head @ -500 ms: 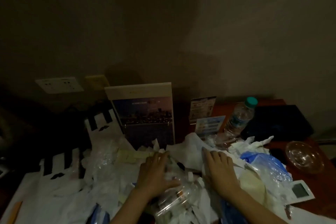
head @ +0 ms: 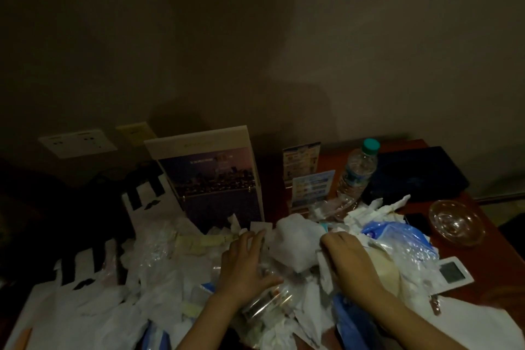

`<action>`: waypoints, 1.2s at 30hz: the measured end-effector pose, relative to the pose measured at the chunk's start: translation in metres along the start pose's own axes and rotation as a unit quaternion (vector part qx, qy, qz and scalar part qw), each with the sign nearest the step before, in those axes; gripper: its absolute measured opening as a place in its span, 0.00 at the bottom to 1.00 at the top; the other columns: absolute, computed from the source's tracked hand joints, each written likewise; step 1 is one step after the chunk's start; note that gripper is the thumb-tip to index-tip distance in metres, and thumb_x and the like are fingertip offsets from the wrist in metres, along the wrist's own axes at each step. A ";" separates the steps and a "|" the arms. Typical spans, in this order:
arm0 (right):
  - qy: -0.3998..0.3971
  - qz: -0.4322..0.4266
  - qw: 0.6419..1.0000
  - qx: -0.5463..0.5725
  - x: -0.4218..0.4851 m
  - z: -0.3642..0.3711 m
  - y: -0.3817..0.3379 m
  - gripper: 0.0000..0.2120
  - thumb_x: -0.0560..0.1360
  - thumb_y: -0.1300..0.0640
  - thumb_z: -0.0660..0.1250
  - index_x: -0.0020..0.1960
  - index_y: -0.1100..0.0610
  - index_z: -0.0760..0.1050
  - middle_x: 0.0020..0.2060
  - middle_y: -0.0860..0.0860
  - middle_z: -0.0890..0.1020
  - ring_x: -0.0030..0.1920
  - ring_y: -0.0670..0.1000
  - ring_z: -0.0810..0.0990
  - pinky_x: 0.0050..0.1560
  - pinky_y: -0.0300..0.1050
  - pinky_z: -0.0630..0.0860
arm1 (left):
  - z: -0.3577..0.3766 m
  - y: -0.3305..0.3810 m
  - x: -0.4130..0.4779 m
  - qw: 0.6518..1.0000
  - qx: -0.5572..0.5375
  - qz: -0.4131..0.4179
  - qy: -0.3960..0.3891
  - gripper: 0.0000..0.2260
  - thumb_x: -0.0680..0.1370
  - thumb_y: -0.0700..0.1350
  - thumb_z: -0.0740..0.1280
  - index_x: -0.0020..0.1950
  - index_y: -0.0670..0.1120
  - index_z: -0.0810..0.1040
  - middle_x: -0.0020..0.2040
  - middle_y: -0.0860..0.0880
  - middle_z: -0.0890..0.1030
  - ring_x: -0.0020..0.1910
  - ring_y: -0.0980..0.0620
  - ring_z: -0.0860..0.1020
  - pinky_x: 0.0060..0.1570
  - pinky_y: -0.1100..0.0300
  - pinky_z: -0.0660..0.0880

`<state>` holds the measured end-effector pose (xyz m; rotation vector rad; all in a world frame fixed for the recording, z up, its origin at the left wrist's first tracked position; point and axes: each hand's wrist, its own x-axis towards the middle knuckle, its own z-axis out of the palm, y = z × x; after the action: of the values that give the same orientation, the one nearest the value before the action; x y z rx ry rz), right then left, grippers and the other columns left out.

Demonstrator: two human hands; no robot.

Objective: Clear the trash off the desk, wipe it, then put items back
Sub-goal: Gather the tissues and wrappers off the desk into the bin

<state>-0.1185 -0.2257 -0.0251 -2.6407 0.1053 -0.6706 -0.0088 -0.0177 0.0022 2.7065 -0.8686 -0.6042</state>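
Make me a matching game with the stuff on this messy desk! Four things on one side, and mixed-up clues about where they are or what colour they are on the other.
Things:
1. water bottle
2. glass dish
3. plastic bag
4. picture board

Clues:
A. blue and crumpled, in the trash pile
B. round and clear, on the bare desk at the right
C. stands at the back, shows a city at night
D. has a teal cap

Pairs: 1-D, 2-B, 3-A, 4-C.
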 end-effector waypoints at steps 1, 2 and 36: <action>-0.023 0.012 1.000 -0.002 -0.005 -0.008 -0.002 0.03 0.77 0.53 0.56 0.48 0.45 0.68 0.43 0.41 0.71 0.40 0.47 0.71 0.46 0.39 0.75 | -0.001 0.001 -0.002 1.000 0.002 0.000 -0.003 0.45 0.69 0.68 0.67 0.77 0.57 0.46 0.75 0.52 0.52 0.73 0.49 0.55 0.71 0.52 0.59; -0.058 0.034 0.998 0.000 -0.009 -0.020 -0.006 0.06 0.73 0.54 0.64 0.46 0.46 0.69 0.42 0.43 0.73 0.39 0.45 0.72 0.41 0.37 0.74 | 0.000 0.003 -0.005 1.000 0.005 0.000 -0.004 0.45 0.68 0.68 0.67 0.77 0.57 0.46 0.75 0.52 0.52 0.73 0.48 0.55 0.71 0.52 0.58; -0.178 0.182 0.963 0.094 -0.117 -0.050 0.036 0.13 0.67 0.55 0.65 0.40 0.42 0.62 0.35 0.43 0.73 0.36 0.45 0.72 0.36 0.43 0.71 | 0.053 0.070 -0.029 0.993 0.034 0.069 -0.086 0.48 0.64 0.69 0.70 0.75 0.63 0.46 0.74 0.55 0.50 0.74 0.49 0.50 0.74 0.47 0.48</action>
<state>-0.2442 -0.2572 -0.0510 -2.4205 0.3898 -0.0759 -0.0895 -0.0614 -0.0121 2.6545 -1.1287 -0.7989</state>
